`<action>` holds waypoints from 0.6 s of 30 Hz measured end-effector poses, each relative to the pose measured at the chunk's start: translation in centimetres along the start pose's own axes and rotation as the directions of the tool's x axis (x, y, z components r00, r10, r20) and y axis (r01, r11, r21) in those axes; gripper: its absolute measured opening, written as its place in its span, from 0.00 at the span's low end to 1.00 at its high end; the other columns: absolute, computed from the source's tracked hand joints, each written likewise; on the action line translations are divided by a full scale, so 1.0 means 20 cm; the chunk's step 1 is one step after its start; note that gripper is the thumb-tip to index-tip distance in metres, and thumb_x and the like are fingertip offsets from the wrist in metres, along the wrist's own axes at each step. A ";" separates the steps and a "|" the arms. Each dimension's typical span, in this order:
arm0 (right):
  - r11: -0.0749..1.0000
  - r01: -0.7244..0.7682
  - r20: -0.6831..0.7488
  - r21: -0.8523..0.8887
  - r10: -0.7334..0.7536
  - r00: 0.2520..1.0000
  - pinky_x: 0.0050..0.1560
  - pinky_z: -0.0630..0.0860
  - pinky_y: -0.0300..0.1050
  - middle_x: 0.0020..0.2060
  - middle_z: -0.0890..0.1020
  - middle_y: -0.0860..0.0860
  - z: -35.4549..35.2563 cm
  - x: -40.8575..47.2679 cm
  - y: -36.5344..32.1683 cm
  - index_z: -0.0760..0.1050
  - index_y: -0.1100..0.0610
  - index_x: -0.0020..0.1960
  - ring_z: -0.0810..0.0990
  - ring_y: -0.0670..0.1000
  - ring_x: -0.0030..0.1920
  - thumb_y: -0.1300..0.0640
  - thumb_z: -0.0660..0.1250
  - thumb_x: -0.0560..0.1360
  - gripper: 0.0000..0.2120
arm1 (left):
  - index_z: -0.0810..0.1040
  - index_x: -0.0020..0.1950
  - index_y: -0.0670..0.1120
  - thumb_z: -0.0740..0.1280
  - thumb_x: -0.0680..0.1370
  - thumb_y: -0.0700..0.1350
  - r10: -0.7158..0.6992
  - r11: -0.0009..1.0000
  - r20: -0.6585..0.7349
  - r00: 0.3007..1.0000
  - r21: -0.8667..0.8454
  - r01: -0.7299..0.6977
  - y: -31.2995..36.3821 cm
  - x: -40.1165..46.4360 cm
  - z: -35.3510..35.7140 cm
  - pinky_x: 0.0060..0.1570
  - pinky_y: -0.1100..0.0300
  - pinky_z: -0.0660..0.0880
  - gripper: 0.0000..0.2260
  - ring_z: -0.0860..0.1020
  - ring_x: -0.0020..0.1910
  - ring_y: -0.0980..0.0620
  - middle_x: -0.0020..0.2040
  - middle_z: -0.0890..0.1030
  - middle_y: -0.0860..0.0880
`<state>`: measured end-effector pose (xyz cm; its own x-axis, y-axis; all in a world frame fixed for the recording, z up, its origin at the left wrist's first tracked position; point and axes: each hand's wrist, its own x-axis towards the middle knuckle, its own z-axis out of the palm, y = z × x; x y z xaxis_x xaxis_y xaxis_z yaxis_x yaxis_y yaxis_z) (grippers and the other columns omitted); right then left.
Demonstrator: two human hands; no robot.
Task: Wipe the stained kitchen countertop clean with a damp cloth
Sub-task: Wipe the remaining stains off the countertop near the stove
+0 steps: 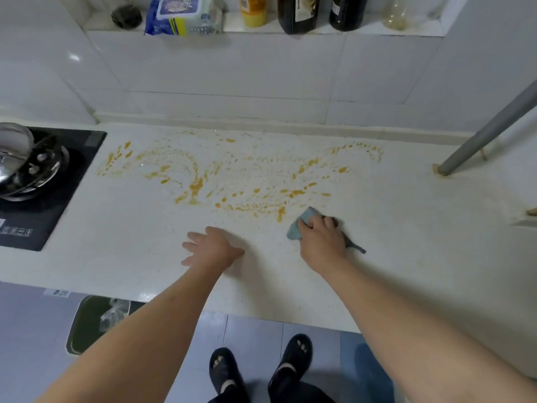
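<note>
- Head view looks down on a pale countertop [406,228] with both bare arms reaching over its front edge.
- The right hand [321,237] presses a blue cloth [302,225] onto the counter, fingers curled over the cloth and gripping it; a thin tail of the cloth trails out to the right of the wrist.
- The left hand [210,247] lies flat on the counter well to the left of the cloth, fingers straight and spread, holding nothing; it looks like a brace.
- The orange stain [238,175] sprawls in streaks and blobs across the middle of the counter, from near the black cooktop [43,205] on the left to a curl at the far right, near the grey pole [488,129].
- The cloth sits just at the stain's near, right-hand fringe, touching or almost touching the lowest blobs.
- Progress, as a judgement: wiping is barely under way. The strip nearest the person looks free of orange, but almost all of the stain is still there.
- Left to do: the whole central band, the patch beside the cooktop and the far right curl.
- A shiny pan [26,161] sits on the cooktop; bottles and a wipes pack [180,16] stand on the ledge above.
</note>
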<state>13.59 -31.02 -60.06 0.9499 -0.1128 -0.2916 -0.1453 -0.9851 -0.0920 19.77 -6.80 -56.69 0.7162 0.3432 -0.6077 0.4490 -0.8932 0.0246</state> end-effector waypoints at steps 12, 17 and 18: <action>0.903 -0.313 -0.066 0.294 0.347 0.936 0.74 0.63 0.55 0.71 0.66 0.57 -0.08 0.43 0.22 0.65 0.49 0.78 0.63 0.61 0.71 0.50 0.57 0.84 0.23 | 0.54 0.82 0.45 0.82 0.65 0.62 -0.029 0.999 0.020 0.999 0.022 0.028 0.04 0.11 0.00 0.71 0.30 0.65 0.57 0.51 0.79 0.30 0.81 0.50 0.35; 0.934 -0.168 -0.023 0.315 0.184 0.983 0.65 0.71 0.52 0.67 0.66 0.54 -0.07 0.38 -0.12 0.65 0.50 0.78 0.68 0.59 0.64 0.56 0.62 0.80 0.26 | 0.56 0.81 0.43 0.83 0.65 0.60 -0.037 0.999 0.045 0.998 0.029 0.036 0.06 0.08 -0.03 0.70 0.30 0.66 0.55 0.53 0.79 0.29 0.81 0.51 0.34; 0.947 -0.109 -0.008 0.303 0.117 0.993 0.63 0.71 0.51 0.67 0.66 0.55 -0.06 0.35 -0.19 0.65 0.50 0.78 0.68 0.59 0.64 0.57 0.62 0.79 0.28 | 0.56 0.82 0.43 0.83 0.65 0.60 -0.036 0.999 0.046 0.998 0.036 0.035 0.07 0.08 -0.04 0.70 0.31 0.67 0.55 0.53 0.79 0.29 0.81 0.51 0.34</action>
<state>21.11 -28.16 -60.53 0.9286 -0.2285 -0.2923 -0.3251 -0.8808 -0.3442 21.90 -7.23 -57.03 0.6739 0.3617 -0.6442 0.4538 -0.8907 -0.0254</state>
